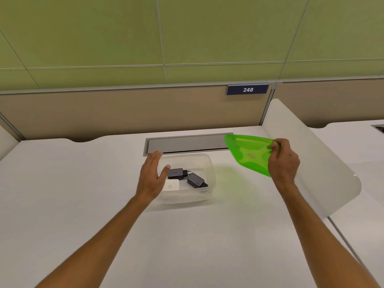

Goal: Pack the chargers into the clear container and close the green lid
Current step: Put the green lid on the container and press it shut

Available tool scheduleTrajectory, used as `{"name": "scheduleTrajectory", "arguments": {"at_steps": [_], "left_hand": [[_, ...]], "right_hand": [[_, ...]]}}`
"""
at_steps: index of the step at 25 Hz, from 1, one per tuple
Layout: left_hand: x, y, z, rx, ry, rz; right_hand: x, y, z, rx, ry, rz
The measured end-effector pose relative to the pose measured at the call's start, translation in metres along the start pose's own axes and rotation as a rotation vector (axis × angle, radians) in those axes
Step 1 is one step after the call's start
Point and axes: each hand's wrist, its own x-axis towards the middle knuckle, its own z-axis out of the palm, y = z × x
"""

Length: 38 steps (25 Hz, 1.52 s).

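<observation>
Head view: the white desk (207,235) bears the clear container (208,163) at its middle, three chargers (195,180) already inside. Right of it, lifted and tilted, is the green lid (247,153), pinched at its far corner by the right hand (283,163). The left hand (151,175), released, steadies the container's left wall. Best to level the lid, square its corners, then press.

White desk (207,235), clear container (204,196) directly on it, near the grey cable hatch (187,143)
</observation>
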Motion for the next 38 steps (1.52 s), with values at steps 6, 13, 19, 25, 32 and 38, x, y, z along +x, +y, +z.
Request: {"name": "scheduleTrajectory", "arguments": {"at_steps": [6, 13, 19, 25, 32, 38], "left_hand": [[0.004, 0.025, 0.016, -0.254, -0.092, -0.179], [0.003, 0.030, 0.016, -0.561, -0.098, -0.392], [0.008, 0.019, 0.002, -0.936, -0.084, -0.509], [0.012, 0.002, -0.010, -0.839, -0.020, -0.528], [0.026, -0.018, -0.007, -0.686, 0.014, -0.603], [0.036, -0.029, 0.007, -0.528, -0.041, -0.721]], "right_hand": [[0.010, -0.070, -0.003, 0.336, -0.010, -0.035], [0.005, -0.109, 0.027, 0.703, -0.309, 0.194], [-0.010, -0.115, 0.056, 0.786, -0.406, 0.375], [-0.020, -0.115, 0.081, 0.770, -0.399, 0.429], [-0.042, -0.103, 0.113, 0.506, -0.583, 0.355], [-0.056, -0.086, 0.139, 0.295, -0.645, 0.379]]}}
